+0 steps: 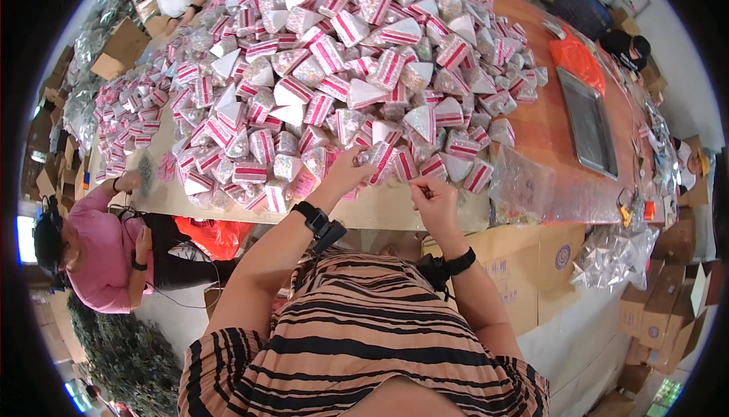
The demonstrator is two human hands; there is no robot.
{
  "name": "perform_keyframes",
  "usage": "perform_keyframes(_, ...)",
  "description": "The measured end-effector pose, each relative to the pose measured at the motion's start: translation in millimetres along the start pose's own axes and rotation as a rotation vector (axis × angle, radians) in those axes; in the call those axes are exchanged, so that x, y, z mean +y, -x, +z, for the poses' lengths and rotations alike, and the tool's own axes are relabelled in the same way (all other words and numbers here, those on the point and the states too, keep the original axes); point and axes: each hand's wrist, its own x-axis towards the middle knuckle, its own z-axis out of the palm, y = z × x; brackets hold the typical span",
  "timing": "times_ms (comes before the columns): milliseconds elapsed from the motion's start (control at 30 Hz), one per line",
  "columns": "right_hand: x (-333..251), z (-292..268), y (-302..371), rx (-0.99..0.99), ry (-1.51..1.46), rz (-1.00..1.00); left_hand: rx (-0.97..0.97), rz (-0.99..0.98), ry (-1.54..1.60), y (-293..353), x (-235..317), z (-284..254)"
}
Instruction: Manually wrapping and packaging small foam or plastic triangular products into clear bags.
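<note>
A large heap of wrapped cake-slice-shaped packets, white with pink-red stripes and shiny glittery film, spreads over the table. My left hand is at the heap's near edge, its fingers closed on the side of one striped packet. Just right of it, my right hand is held closed above the table's front edge, thumb and fingers together. What it pinches, if anything, is too small to tell. Another striped packet lies between the two hands. Both wrists wear black bands.
Clear plastic bags lie right of my hands. Farther right are a grey metal tray and an orange-red bag. Cardboard boxes stand below the table's front edge. A person in pink works at the left; other people are farther off.
</note>
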Motion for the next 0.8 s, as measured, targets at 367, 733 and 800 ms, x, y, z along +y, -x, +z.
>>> perform_keyframes(367, -84, 51, -51, -0.14, 0.097, -0.426, 0.497, 0.549, -0.184, 41, 52, -51)
perform_keyframes(733, -113, 102, -70, -0.268, 0.243, -0.784, 0.711, 0.541, -0.231, 64, 48, -86)
perform_keyframes(800, -117, 108, -70, -0.286, 0.26, -0.778, 0.721, 0.522, -0.225, 67, 46, -91)
